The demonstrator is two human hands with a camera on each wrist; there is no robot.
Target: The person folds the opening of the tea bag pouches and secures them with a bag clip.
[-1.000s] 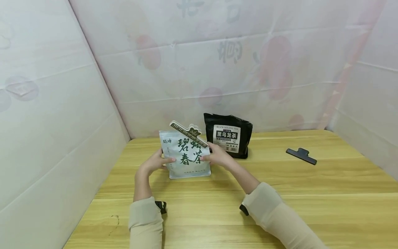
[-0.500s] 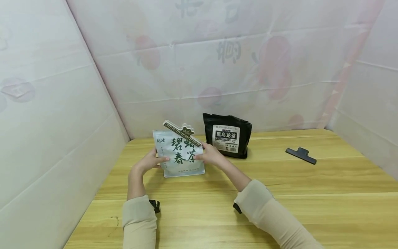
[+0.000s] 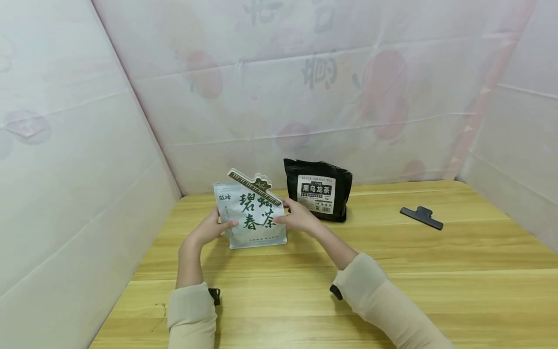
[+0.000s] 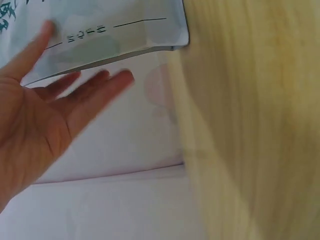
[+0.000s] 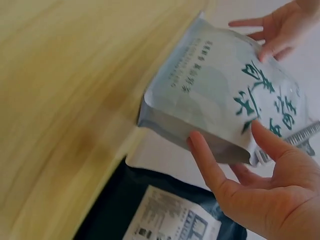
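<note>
A pale green-white tea bag (image 3: 248,237) with dark green lettering stands on the wooden table, left of centre. A white-rimmed sealing clip (image 3: 256,186) with a dark striped bar sits aslant across its upper right corner. My left hand (image 3: 208,229) is at the bag's left side, thumb over the front; in the left wrist view its fingers (image 4: 97,102) are straight and spread, apart from the bag. At the right side is my right hand (image 3: 302,218), thumb by the front and fingers extended along the side in the right wrist view. Neither hand curls round the bag.
A black oolong tea bag (image 3: 317,194) with a white label stands close behind and to the right. Farther right, a black sealing clip (image 3: 422,217) lies on the table (image 3: 392,291). Pale cloth walls (image 3: 244,111) enclose the back and sides.
Over the first half second the pale tea bag, its clip and both hands shifted a little to the left. Since then the bag has stayed put. The black bag and black clip have not moved.
</note>
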